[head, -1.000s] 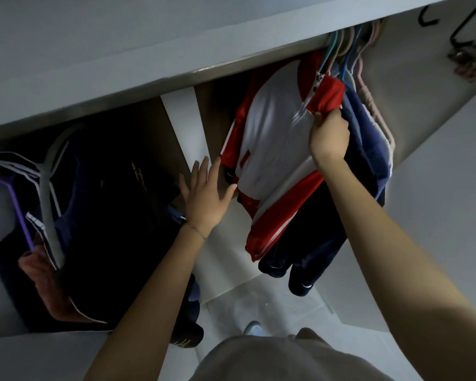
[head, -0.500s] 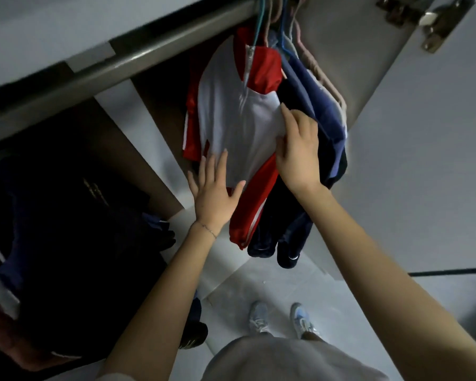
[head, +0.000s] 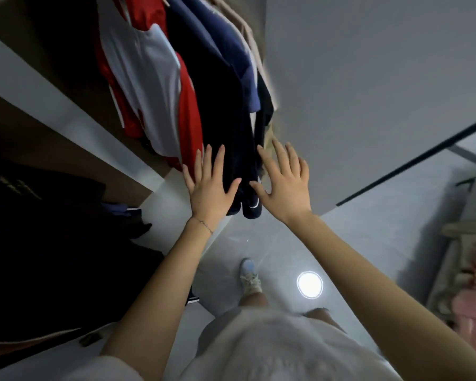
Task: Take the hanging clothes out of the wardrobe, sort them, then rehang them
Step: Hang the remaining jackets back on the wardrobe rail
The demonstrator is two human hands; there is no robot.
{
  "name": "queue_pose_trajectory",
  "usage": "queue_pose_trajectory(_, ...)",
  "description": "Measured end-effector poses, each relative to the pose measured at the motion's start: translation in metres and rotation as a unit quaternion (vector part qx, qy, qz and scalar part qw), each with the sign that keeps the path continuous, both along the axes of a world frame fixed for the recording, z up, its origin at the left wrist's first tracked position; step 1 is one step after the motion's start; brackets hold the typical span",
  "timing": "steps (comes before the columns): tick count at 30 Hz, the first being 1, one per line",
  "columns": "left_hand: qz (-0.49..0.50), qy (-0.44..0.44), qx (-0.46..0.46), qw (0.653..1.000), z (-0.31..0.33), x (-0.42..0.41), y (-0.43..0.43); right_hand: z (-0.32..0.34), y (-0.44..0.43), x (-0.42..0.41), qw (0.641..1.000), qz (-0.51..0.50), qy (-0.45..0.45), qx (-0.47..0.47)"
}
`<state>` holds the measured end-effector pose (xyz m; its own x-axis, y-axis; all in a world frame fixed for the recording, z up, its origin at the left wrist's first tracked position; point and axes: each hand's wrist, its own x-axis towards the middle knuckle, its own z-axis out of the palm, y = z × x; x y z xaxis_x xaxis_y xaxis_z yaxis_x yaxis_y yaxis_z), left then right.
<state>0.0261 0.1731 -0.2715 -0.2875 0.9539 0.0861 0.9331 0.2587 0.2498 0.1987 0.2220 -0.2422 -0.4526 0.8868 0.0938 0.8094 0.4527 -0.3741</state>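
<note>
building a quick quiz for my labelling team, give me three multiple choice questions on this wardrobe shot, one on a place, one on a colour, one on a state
1. In the picture, where does the red and white jersey hang relative to the long garment beside it?
A) to its right
B) to its left
C) below it, on the floor

2. What colour is the long garment?
A) yellow
B) green
C) dark navy

3. How are the left hand and right hand?
A) both open, fingers spread
B) both curled into fists
C) both curled round a hanger

Answers: 1 B, the jersey's red and white panels lie left of the long garment. 2 C, its cloth reads dark navy down to the hem. 3 A, the fingers of both hands are straight and spread, holding nothing.
</note>
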Motion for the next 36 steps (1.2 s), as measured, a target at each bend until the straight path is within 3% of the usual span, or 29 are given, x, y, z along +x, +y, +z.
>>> queue_pose_trajectory(19,-0.219,-0.042,-0.077,0.972,-0.058,0.349,-0.029,-0.066,-0.100,0.370,0.959,-0.245,-0.030,-0.141)
queue_pose_trajectory(27,-0.330,-0.022,-0.092,0.939,-0.069,0.459,0.004,-0.083,-0.111,0.463,0.913,-0.371,0.009,-0.169)
queue_pose_trajectory(36,-0.471,-0.006,-0.113,0.875,-0.086,0.596,0.089,-0.097,-0.077,0.569,0.834,-0.517,0.034,-0.190)
